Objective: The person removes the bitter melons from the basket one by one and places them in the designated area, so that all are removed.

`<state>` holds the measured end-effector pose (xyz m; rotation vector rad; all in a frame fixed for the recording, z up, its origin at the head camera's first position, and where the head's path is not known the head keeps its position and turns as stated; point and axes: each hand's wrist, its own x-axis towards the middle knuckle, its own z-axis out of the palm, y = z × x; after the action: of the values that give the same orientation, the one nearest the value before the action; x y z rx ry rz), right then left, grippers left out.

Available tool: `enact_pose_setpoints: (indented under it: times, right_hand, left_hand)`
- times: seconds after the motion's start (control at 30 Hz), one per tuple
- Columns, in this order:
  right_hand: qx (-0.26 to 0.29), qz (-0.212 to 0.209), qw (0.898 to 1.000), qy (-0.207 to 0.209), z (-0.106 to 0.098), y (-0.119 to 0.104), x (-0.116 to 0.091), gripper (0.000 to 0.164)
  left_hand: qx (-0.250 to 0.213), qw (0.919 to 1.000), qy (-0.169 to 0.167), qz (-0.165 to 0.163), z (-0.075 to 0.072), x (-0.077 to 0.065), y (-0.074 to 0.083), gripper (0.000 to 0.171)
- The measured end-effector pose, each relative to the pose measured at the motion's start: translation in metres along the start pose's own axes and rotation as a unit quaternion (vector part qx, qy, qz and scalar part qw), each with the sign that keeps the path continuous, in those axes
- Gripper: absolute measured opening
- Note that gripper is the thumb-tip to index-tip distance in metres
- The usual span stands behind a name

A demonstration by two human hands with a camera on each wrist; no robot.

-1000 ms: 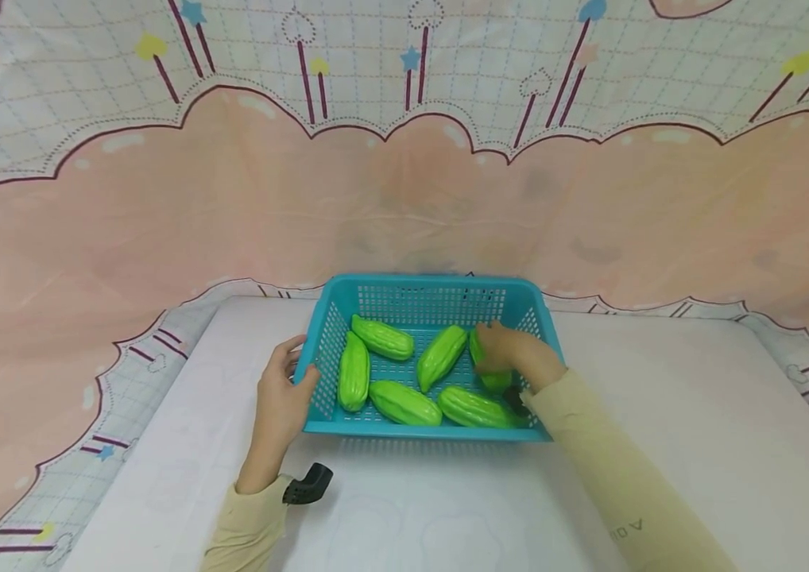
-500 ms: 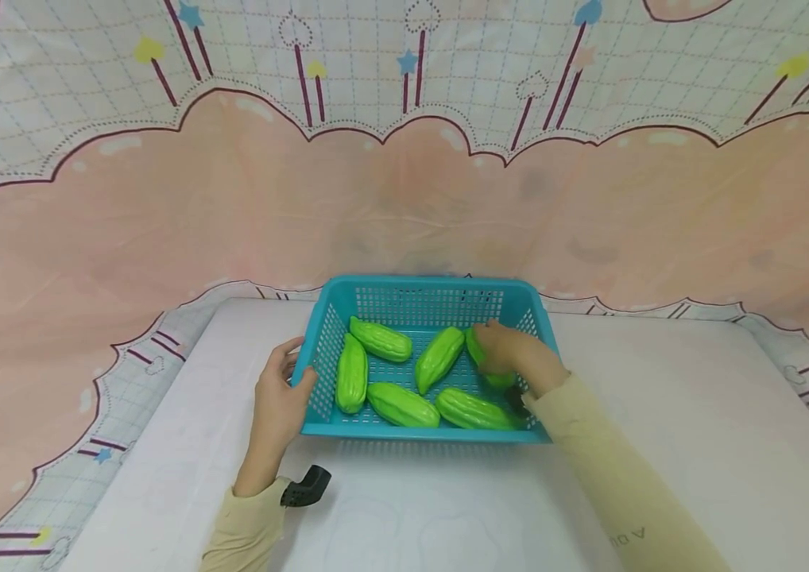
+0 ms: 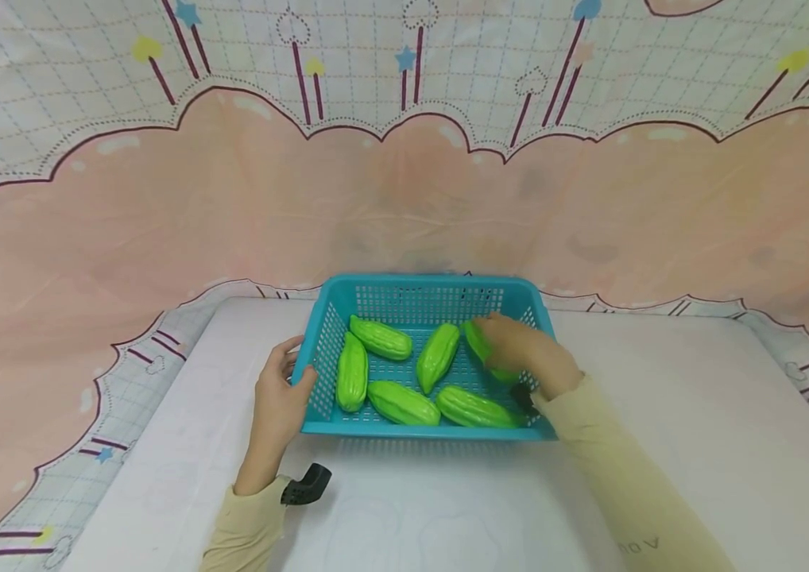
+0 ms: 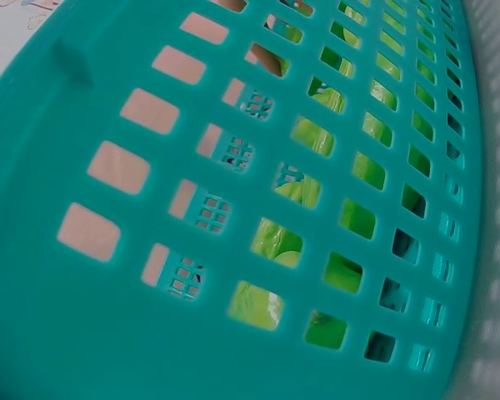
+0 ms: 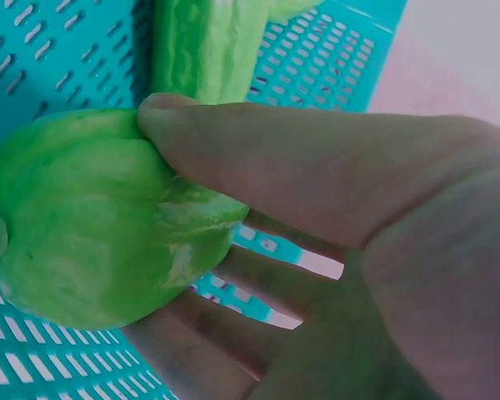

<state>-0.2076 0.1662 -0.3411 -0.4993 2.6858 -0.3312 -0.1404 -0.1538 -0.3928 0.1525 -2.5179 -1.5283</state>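
Clearly, the thumb (image 5: 242,150) and fingers (image 5: 275,279) of the right hand (image 3: 529,349) grip a gourd (image 5: 92,225) from opposite sides, probably because its rounded body would roll under a one-sided touch. That gourd slants at the right side of the basket (image 3: 404,280), inside its walls; I cannot tell whether it touches the floor, since the hand covers part of it. Five other gourds (image 3: 381,339) share the basket: one along the left wall, one towards the back left, one in the middle, two along the front. Their single layer likely leaves fingers room between them. Across from the right hand, the left hand (image 3: 283,401) holds the left rim, thumb over it and fingers outside, presumably to steady the basket; the left wrist view shows no fingertips. Underneath is a white table (image 3: 404,508), with printed cloth (image 3: 404,199) behind.
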Motion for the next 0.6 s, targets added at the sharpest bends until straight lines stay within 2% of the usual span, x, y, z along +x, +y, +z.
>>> enact_pose_setpoints:
  times: [0.6]
  right_hand:
    - [0.01, -0.023, 0.998, 0.052, -0.009, 0.002, -0.022, 0.073]
  left_hand:
    - [0.001, 1.0, 0.001, -0.004, 0.0, 0.0, 0.001, 0.05]
